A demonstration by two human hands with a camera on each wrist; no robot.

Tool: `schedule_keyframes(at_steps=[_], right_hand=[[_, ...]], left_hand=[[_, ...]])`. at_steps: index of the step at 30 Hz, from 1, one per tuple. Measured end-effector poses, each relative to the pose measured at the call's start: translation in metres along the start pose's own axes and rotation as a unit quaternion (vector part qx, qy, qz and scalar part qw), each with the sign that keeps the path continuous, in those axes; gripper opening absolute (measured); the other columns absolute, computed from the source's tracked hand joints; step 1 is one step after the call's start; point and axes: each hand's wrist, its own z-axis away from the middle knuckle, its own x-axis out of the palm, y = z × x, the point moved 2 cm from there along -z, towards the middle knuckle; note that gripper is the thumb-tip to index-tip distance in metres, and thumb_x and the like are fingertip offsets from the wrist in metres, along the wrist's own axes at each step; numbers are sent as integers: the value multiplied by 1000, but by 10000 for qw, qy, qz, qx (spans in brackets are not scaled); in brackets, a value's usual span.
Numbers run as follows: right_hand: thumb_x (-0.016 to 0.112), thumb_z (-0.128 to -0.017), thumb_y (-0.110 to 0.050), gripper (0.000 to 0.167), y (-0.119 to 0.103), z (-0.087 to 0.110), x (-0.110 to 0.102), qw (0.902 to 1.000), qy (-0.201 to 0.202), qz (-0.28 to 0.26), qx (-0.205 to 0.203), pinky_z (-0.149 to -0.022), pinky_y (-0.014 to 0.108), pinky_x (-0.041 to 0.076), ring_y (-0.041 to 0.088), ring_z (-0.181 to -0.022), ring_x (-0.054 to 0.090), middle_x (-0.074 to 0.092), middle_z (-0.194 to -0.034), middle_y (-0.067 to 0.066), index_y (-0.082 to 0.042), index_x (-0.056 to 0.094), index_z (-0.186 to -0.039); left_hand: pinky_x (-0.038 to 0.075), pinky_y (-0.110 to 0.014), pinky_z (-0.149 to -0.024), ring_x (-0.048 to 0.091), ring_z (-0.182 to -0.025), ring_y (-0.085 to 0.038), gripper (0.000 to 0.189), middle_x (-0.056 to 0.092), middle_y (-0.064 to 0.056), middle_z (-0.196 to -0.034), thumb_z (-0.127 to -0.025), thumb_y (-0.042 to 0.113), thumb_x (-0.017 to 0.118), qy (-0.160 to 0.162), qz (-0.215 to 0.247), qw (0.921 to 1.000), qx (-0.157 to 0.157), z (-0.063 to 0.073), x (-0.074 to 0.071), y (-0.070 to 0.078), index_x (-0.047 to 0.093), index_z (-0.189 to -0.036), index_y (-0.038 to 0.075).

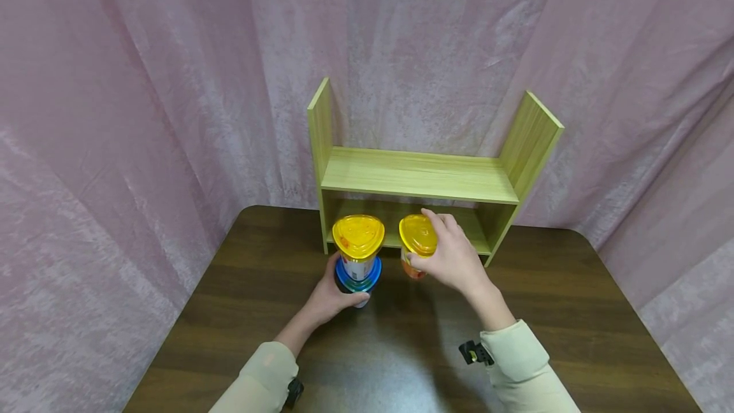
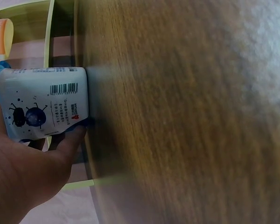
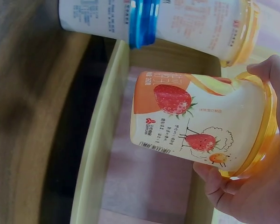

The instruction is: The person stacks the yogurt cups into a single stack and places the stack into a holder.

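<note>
Strawberry cup (image 3: pixel 200 122) lettered 260 and SANYUAN by a red logo (image 3: pixel 150 121), barcodes (image 3: pixel 154 147) there and on blueberry cup (image 2: pixel 46 103)

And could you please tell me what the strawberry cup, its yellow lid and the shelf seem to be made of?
Strawberry cup: plastic or coated card, smooth and cleanly printed; the look leaves it open. Yellow lid: likely thin plastic, glossy and translucent, with highlights. Shelf: wood or wood-look board, fairly matte, with pale streaked grain.

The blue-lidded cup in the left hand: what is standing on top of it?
On its blue lid stands a second cup, closed with a yellow lid. Only the blue lid's outer part shows; the middle is covered by this cup's base.
</note>
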Motion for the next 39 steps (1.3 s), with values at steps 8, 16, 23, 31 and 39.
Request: schedule_keyframes(at_steps=[8,16,23,31,39], right_hand=[[82,-73,-44,94,-3,-3,-7,10000,41,75,-25,-82,49,55,33,-108,55,51,-133,17,-14,42,-153],[82,-73,-44,92,-6,-5,-12,9999,120,54,-57,-81,48,55,32,-105,56,52,-129,15,-14,43,-152],[81,-73,-44,92,-9,-8,-16,9999,140,39,-73,-81,49,55,33,-104,56,51,-128,16,-14,43,-151],[81,-74,-44,92,-10,-11,-19,9999,129,30,-48,-78,48,56,32,-101,56,51,-129,15,-15,42,-152],[81,-74,-46,91,-14,-16,-23,9998,165,7,-89,-76,47,55,31,-99,57,52,-130,15,-17,43,-152]], left_hand=[[35,-60,-112,46,-133,-35,108,41,-13,-150,-79,28,90,13,57,9999,-82,-1,0,0,16,-158,24],[35,-59,-112,46,-134,-34,108,41,-11,-150,-78,31,90,19,65,9999,-116,-1,1,0,16,-157,26],[36,-59,-111,47,-132,-36,109,42,-13,-149,-78,31,90,-2,88,9999,-49,0,1,1,16,-157,25],[36,-60,-111,47,-132,-36,106,42,-13,-148,-79,25,89,15,152,9999,-27,-1,1,1,17,-157,23],[35,-61,-111,46,-131,-40,104,42,-19,-148,-82,15,87,-54,236,9997,-77,8,-1,25,16,-158,13]])
